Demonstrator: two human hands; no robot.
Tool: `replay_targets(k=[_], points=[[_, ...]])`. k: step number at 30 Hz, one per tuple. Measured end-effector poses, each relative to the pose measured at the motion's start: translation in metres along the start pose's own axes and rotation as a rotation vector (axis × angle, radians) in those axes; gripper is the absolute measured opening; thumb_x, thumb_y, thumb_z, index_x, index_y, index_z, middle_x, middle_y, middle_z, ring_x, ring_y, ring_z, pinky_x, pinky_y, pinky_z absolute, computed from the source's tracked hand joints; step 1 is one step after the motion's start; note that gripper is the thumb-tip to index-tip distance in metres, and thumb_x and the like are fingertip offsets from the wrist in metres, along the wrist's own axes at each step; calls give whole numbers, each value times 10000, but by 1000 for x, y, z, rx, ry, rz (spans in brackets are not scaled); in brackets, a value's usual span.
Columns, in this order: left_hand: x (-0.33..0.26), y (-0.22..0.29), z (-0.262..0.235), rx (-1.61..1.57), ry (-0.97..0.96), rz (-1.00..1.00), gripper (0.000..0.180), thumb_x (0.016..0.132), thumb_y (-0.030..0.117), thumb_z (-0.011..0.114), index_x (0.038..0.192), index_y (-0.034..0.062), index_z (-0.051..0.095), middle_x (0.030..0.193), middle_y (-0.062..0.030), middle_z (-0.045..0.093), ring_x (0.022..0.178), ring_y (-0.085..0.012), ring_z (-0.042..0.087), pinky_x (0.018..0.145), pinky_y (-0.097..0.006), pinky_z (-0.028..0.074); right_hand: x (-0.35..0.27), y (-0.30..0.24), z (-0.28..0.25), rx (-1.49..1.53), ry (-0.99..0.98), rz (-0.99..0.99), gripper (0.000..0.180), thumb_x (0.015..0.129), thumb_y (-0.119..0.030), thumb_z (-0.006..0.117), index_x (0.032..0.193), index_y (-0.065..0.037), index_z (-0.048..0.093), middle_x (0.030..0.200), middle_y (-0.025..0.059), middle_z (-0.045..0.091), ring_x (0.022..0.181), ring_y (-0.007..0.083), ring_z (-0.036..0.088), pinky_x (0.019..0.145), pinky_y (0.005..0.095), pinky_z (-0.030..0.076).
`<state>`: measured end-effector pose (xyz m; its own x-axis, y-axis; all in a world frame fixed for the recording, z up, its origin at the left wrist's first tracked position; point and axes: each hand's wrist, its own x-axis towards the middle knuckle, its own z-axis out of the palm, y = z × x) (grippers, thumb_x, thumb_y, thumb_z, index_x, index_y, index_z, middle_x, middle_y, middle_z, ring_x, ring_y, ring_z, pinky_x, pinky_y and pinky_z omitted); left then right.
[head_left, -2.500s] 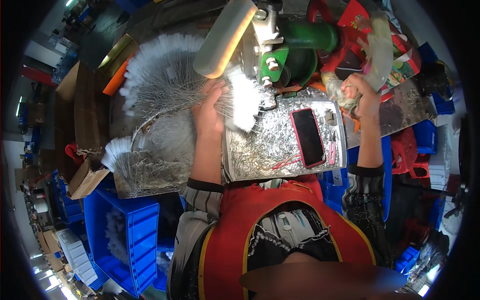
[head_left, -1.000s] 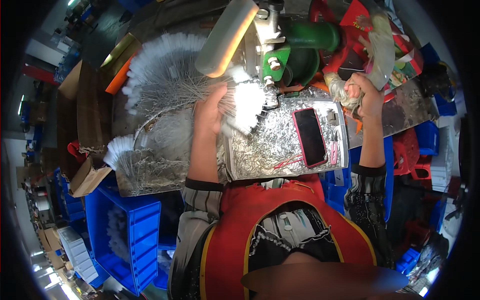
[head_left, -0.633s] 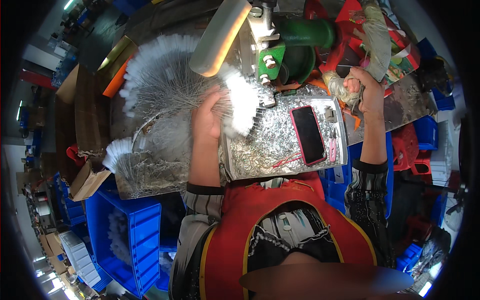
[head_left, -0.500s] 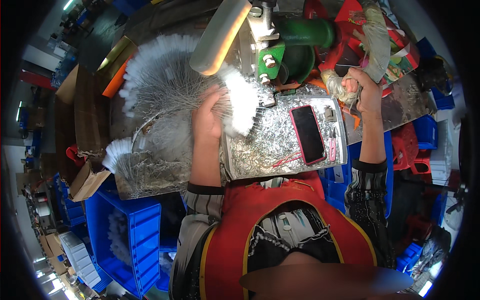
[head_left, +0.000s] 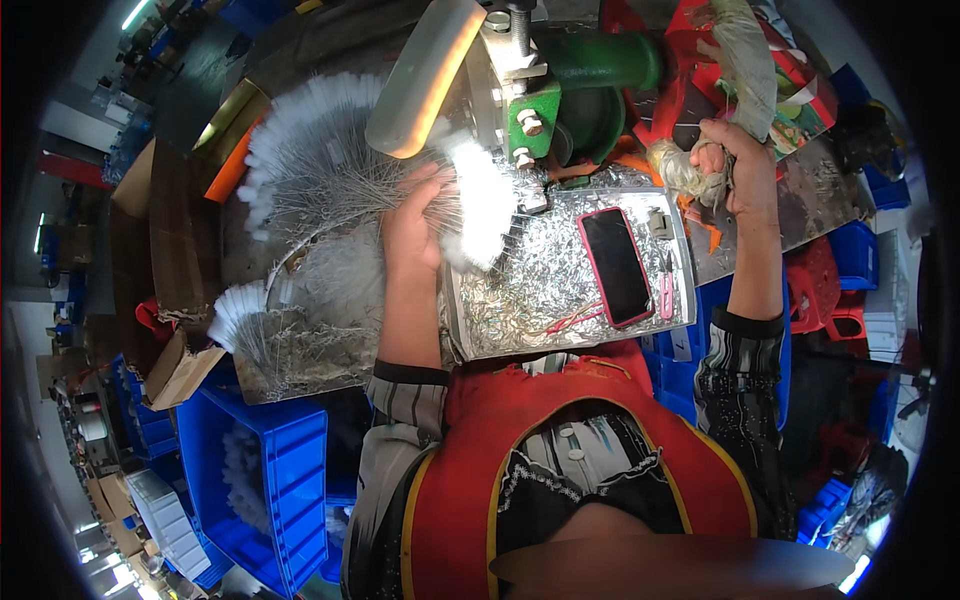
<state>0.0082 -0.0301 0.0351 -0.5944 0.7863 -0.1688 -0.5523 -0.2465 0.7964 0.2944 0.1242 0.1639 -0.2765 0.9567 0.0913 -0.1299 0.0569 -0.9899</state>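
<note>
My left hand [head_left: 411, 228] is closed around thin wire stems of small brushes, whose white bristle ends [head_left: 480, 205] lie bright under the lamp. Beside it spreads a large fan of similar white-tipped wire brushes [head_left: 310, 125]. My right hand [head_left: 752, 178] grips the knobbed end of a cloth-wrapped lever handle [head_left: 745, 75]. Between my hands stands a green bench press [head_left: 600, 65] with bolts on its front. The brush stems partly hide my left fingertips, and the spot under the press head is hard to make out in the glare.
A foil-lined tray [head_left: 530, 310] holds a red-cased phone [head_left: 615, 265], pink snips [head_left: 667, 290] and a small metal block [head_left: 660, 224]. A lamp [head_left: 425, 80] overhangs the brushes. Cardboard boxes [head_left: 180, 240] flank the left side; a blue bin [head_left: 290, 480] stands below.
My right hand has shifted slightly to the right with the wrapped handle's end. My left hand stays on the brushes, nearly unmoved. The whole view has tilted a little.
</note>
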Motion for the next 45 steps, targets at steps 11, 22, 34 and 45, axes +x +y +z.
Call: replay_targets(k=[11,22,34,45], points=[[-5,13,3,11,-154,-112,282,781,-10,494,1062,-41,501,951,-172,593,841,-236,596,741,-328,505,7,64,-14,143,-53,-234,81,695,-39,594,664,23,551,513,58,488,451,150,478,511,281,430],[-13,5,-12,-302,-101,-113,286,779,-39,478,1066,-44,477,961,-189,572,899,-267,569,836,-384,457,-2,11,-1,65,12,-41,164,699,-54,575,552,-9,517,445,56,427,428,172,458,502,293,409],[-8,-8,1,-203,89,83,275,782,-36,507,1055,-50,473,934,-168,577,832,-242,597,740,-346,516,-4,20,4,101,67,-31,144,714,-34,568,579,2,529,460,57,447,441,168,468,519,293,421],[-2,-10,4,-161,162,119,250,786,-3,534,1027,-47,486,867,-158,593,788,-227,609,688,-313,526,0,-1,3,-18,-8,14,274,713,-106,579,483,-52,439,446,46,397,458,177,453,525,296,398]])
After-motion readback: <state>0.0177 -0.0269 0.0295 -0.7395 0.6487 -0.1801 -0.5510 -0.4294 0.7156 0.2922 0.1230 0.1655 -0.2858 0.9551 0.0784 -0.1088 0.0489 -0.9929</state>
